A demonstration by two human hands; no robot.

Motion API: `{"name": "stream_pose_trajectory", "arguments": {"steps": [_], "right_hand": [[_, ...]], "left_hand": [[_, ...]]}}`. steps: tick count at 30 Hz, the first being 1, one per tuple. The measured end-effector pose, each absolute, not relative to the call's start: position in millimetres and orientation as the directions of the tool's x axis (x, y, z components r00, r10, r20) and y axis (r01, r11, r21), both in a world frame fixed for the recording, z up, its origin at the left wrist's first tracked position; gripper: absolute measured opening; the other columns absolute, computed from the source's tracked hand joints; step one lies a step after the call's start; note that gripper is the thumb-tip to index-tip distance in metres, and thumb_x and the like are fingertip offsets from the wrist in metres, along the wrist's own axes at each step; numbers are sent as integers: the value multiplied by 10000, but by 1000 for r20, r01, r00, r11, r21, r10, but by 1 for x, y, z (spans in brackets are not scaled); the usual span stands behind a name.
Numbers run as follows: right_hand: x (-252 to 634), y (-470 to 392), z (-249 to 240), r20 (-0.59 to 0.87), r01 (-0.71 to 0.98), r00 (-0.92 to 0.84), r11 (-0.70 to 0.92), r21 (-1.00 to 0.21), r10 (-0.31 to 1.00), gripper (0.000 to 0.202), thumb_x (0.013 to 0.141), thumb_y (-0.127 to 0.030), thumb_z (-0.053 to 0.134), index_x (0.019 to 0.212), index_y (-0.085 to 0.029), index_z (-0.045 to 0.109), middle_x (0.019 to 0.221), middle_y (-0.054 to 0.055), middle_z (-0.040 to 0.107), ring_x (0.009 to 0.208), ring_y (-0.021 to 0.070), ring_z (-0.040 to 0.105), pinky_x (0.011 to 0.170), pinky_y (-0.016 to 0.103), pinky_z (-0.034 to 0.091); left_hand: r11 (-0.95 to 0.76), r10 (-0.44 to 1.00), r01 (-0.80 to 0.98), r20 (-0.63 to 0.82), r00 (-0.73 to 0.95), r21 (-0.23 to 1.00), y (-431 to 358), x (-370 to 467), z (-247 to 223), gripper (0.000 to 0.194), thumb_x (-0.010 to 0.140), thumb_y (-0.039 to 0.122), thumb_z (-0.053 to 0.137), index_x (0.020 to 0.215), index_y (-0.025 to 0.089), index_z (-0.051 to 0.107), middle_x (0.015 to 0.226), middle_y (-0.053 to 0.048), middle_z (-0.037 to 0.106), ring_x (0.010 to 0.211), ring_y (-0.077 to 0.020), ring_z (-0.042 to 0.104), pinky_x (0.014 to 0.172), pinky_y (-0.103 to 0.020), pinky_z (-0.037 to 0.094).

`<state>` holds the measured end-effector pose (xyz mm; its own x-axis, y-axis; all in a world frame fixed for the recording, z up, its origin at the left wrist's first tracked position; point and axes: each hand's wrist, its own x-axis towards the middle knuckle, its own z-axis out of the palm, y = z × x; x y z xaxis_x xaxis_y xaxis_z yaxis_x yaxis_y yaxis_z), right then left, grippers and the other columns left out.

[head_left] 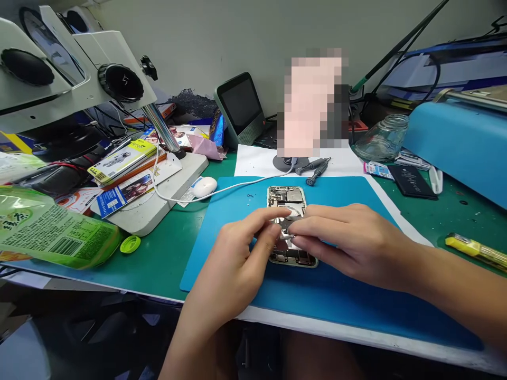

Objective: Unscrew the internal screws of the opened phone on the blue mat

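An opened phone (292, 196) with its inner boards bared lies on the blue mat (237, 200). Just above its middle, a small silvery metal part (287, 237) spans the gap between my hands. The fingertips of my right hand (348, 240) pinch this part from the right. From the left, my left hand (245, 253) has its thumb at the part's other end, and its index finger reaches over the phone. Whatever the left fingers enclose is partly hidden. My fingers cover the phone's centre.
Two small screwdrivers (317, 173) lie on white paper behind the phone. A white cable (237, 186) crosses the mat's back. At left stands a microscope (119, 68), near a green pouch (51, 229). A yellow cutter (475, 250) and black battery (412, 182) lie right.
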<state>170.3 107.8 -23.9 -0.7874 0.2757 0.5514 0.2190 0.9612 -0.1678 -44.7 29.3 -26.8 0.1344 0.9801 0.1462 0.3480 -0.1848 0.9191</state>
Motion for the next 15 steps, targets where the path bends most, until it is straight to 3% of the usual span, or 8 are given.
{"name": "stream_pose_trajectory", "arguments": {"steps": [7, 11, 15], "right_hand": [[172, 108, -29, 585, 245, -715, 921, -301, 382, 150, 1080, -206, 545, 982, -206, 659, 761, -11, 680, 588, 112, 569, 575, 253, 399], [173, 108, -26, 590, 285, -658, 880, -380, 468, 97, 1053, -184, 593, 1006, -215, 672, 799, -18, 706, 639, 105, 614, 614, 225, 448], [172, 108, -27, 569, 277, -660, 864, -421, 490, 105, 1051, -191, 594, 997, -221, 679, 784, -21, 711, 635, 114, 625, 616, 230, 465]], "left_hand": [[-146, 988, 289, 125, 92, 946, 30, -46, -24, 289, 1130, 239, 464, 1224, 326, 724, 919, 67, 713, 848, -109, 622, 784, -206, 486], [-201, 979, 368, 169, 117, 908, 29, -44, -21, 164, 1086, 243, 565, 1049, 271, 722, 992, 68, 724, 904, -110, 626, 819, -208, 467], [-248, 969, 413, 223, 108, 876, 31, -41, -22, 68, 1047, 251, 649, 1024, 260, 712, 965, 77, 736, 850, -111, 626, 713, -220, 458]]}}
